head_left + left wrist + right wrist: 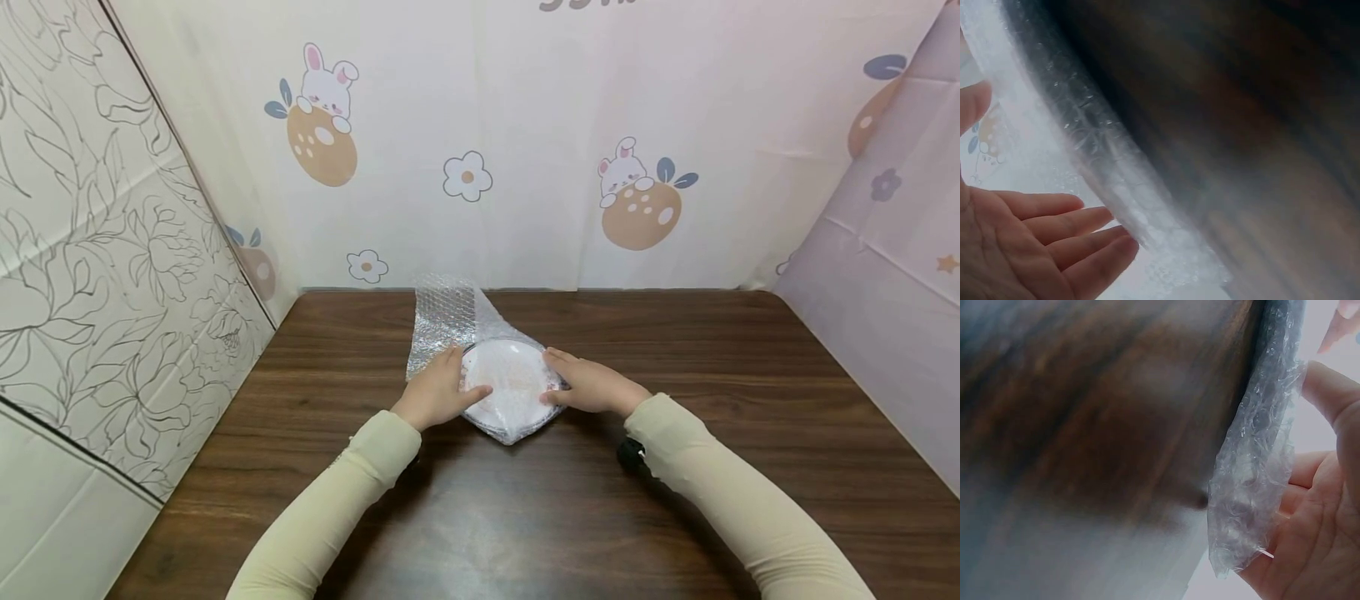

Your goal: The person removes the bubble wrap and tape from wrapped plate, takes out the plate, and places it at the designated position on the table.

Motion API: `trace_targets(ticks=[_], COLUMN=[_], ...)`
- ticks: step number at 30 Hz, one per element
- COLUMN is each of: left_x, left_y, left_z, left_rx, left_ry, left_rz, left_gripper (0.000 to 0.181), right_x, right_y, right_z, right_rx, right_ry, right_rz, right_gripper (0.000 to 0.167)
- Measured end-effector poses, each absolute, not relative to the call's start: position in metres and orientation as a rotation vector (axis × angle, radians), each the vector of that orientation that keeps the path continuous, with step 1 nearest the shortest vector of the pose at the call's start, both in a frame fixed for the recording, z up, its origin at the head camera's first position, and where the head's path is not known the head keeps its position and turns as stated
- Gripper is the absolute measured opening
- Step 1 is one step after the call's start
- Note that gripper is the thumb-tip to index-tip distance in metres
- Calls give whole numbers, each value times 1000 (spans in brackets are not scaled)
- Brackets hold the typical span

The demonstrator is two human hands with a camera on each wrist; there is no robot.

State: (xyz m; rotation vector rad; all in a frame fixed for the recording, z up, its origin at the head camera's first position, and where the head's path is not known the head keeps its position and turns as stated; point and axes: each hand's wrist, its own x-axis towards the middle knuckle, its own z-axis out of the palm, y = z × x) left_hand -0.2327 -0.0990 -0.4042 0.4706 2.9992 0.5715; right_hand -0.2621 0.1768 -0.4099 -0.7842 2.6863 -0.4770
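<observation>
A white round plate point(506, 379) lies on the table inside a layer of bubble wrap, the wrap folded to a point at its near side. From its far left a loose sheet of bubble wrap point(442, 321) stretches toward the wall. My left hand point(442, 390) rests along the left rim, thumb over the top; the left wrist view shows its straight fingers point(1094, 234) touching the wrap. On the right rim my right hand point(588, 383) lies with fingertips and thumb on the wrapped plate. Crumpled wrap point(1250, 462) partly hides its fingers in the right wrist view.
The dark wood-grain table point(675, 342) meets a wall covering printed with rabbits point(326, 96) and flowers at the back. A panel with floral line drawings point(112, 233) stands along the left. A black wrist device point(632, 454) shows under the right sleeve.
</observation>
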Motion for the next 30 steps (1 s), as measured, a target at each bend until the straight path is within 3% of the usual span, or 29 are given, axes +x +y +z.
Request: trace_targets(ticks=[14,30], left_x=[-234,-238], left_y=[-100,-102], left_z=[-409,-410], left_rx=[382,477], left_ry=[2870,2879], left_rz=[525,481], left_gripper=[98,90], right_x=[-264,-270], right_y=[178,177], right_z=[-412,-407], right_rx=[-791,-825], right_ry=[2698,2769], right_rz=[-506,-507], right_gripper=[84,82])
